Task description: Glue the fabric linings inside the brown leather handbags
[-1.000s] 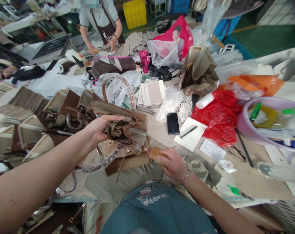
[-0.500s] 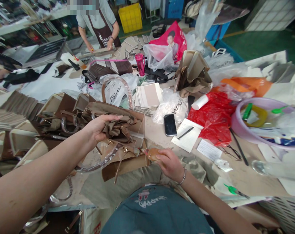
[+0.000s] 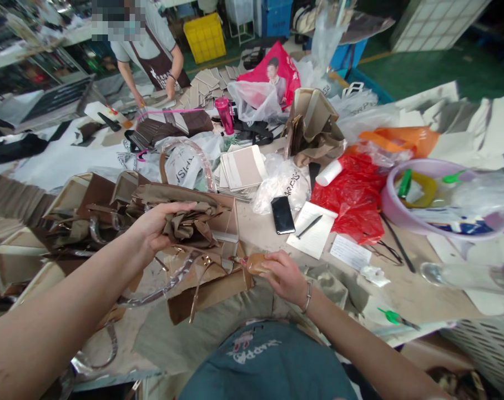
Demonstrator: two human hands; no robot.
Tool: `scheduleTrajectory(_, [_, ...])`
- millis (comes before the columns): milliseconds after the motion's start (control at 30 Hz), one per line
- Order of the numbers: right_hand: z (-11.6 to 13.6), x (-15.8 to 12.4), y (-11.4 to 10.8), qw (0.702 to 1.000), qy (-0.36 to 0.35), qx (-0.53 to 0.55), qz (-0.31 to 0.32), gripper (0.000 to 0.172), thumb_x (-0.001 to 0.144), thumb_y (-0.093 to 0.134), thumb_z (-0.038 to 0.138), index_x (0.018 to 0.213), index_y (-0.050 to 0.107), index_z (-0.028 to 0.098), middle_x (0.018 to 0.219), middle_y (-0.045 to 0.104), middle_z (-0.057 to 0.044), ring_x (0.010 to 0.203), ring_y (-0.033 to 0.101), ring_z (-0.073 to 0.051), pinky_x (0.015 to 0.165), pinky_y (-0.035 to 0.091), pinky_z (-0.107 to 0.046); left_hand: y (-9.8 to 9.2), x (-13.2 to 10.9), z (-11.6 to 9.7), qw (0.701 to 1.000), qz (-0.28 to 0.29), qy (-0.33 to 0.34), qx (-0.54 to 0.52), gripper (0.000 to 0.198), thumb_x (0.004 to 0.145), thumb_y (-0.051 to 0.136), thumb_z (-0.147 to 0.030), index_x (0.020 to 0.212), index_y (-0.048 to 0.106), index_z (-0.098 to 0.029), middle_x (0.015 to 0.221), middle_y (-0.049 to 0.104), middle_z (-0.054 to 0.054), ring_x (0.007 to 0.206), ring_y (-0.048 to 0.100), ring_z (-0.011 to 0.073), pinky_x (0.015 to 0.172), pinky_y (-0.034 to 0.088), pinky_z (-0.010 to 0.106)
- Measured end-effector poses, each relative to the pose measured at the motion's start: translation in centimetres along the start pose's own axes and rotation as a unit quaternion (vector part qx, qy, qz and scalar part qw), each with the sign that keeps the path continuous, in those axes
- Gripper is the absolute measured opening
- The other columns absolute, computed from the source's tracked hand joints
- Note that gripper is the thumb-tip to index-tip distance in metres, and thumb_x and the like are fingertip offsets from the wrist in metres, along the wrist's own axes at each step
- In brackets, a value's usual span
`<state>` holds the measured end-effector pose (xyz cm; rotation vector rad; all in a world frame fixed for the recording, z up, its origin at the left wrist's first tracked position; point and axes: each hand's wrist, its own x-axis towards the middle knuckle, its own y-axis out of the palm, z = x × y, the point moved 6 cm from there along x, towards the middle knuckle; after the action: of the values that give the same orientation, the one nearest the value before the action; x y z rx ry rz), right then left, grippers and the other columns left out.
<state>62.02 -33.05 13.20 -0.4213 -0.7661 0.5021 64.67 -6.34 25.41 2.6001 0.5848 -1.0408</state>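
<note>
Brown bag [image 3: 202, 261] on a cluttered worktable [image 3: 406, 289]: left hand [image 3: 154, 230] clutches its crumpled top, right hand [image 3: 283, 275] grips a small amber bottle [image 3: 252, 263].

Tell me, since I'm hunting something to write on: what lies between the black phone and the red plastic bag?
A white notepad with a pen on it, head view.
</note>
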Motion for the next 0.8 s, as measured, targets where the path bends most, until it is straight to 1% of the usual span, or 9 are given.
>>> scheduleTrajectory(67, [-0.4,0.5,-0.5,0.999,0.002,-0.031,-0.014,0.021,0.088,0.057,0.02,0.109,0.058,0.021,0.105,0.058,-0.011,0.092,0.056,-0.022,0.078,0.055,-0.04,0.1,0.2,-0.1,1.0,-0.001,0.0,0.008,0.013,0.078,0.058,-0.009,0.085,0.069,-0.006,0.07,0.074,0.012,0.055,0.069,0.0225,0.052,0.06,0.035])
scheduleTrajectory(133, [-0.7,1.0,-0.9,0.998,-0.002,-0.053,-0.014,0.02,0.088,0.057,0.02,0.108,0.06,0.021,0.105,0.058,-0.011,0.092,0.056,-0.023,0.078,0.054,-0.041,0.1,0.5,-0.2,1.0,0.008,-0.008,0.021,0.014,0.078,0.06,-0.011,0.087,0.07,-0.006,0.071,0.074,0.012,0.056,0.07,0.0225,0.055,0.061,0.035])
scheduleTrajectory(233, [-0.7,1.8,-1.4,0.999,-0.014,-0.045,-0.005,0.021,0.088,0.058,0.02,0.109,0.06,0.02,0.105,0.059,-0.01,0.092,0.056,-0.022,0.077,0.054,-0.039,0.0,1.0,-0.4,0.999,0.026,-0.006,0.022,0.017,0.077,0.061,-0.01,0.091,0.07,-0.006,0.076,0.075,0.012,0.062,0.071,0.0228,0.06,0.061,0.035])
scheduleTrajectory(367, [0.3,2.8,-3.1,0.998,-0.029,-0.035,-0.041,0.026,0.086,0.061,0.018,0.111,0.057,0.02,0.106,0.057,-0.011,0.096,0.056,-0.022,0.079,0.055,-0.04,-0.1,1.3,-0.7,1.0,0.022,-0.001,0.015,0.018,0.078,0.058,-0.007,0.09,0.07,-0.005,0.078,0.075,0.013,0.061,0.071,0.023,0.056,0.061,0.034])
scheduleTrajectory(467, [1.3,4.2,-5.1,0.996,-0.041,-0.048,-0.069,0.03,0.085,0.063,0.017,0.113,0.055,0.022,0.107,0.056,-0.011,0.097,0.057,-0.024,0.082,0.054,-0.044,0.2,1.0,-0.8,1.0,0.021,-0.006,0.021,0.016,0.078,0.058,-0.007,0.088,0.071,-0.005,0.072,0.074,0.012,0.056,0.07,0.0231,0.053,0.061,0.035])
scheduleTrajectory(633, [2.4,6.7,-8.2,0.988,-0.074,-0.082,-0.113,0.033,0.083,0.065,0.017,0.114,0.055,0.024,0.106,0.056,-0.01,0.095,0.057,-0.025,0.078,0.053,-0.044,0.3,0.8,-1.0,1.0,0.015,0.004,0.019,0.016,0.079,0.055,-0.003,0.085,0.07,-0.004,0.072,0.074,0.012,0.053,0.069,0.0198,0.045,0.057,0.026])
scheduleTrajectory(667, [2.5,7.1,-8.5,0.986,-0.082,-0.086,-0.117,0.034,0.083,0.065,0.017,0.114,0.054,0.024,0.106,0.056,-0.01,0.095,0.056,-0.025,0.078,0.052,-0.044,0.3,0.8,-1.0,1.0,0.012,0.006,0.019,0.016,0.078,0.055,-0.003,0.084,0.07,-0.004,0.071,0.074,0.012,0.052,0.068,0.0195,0.046,0.057,0.026])
scheduleTrajectory(733, [2.6,7.7,-8.9,0.983,-0.1,-0.093,-0.122,0.037,0.082,0.066,0.017,0.116,0.053,0.024,0.108,0.055,-0.01,0.094,0.056,-0.025,0.077,0.051,-0.044,0.0,1.0,-0.9,1.0,0.008,0.002,0.023,0.015,0.078,0.055,-0.004,0.083,0.07,-0.005,0.069,0.074,0.012,0.053,0.069,0.0205,0.051,0.06,0.03])
scheduleTrajectory(800, [2.6,8.2,-9.0,0.98,-0.114,-0.103,-0.125,0.038,0.082,0.066,0.017,0.117,0.052,0.025,0.108,0.055,-0.01,0.092,0.055,-0.024,0.077,0.051,-0.044,0.0,1.1,-0.8,1.0,0.017,-0.005,0.026,0.015,0.078,0.056,-0.006,0.085,0.069,-0.005,0.069,0.074,0.012,0.053,0.069,0.0213,0.05,0.06,0.031])
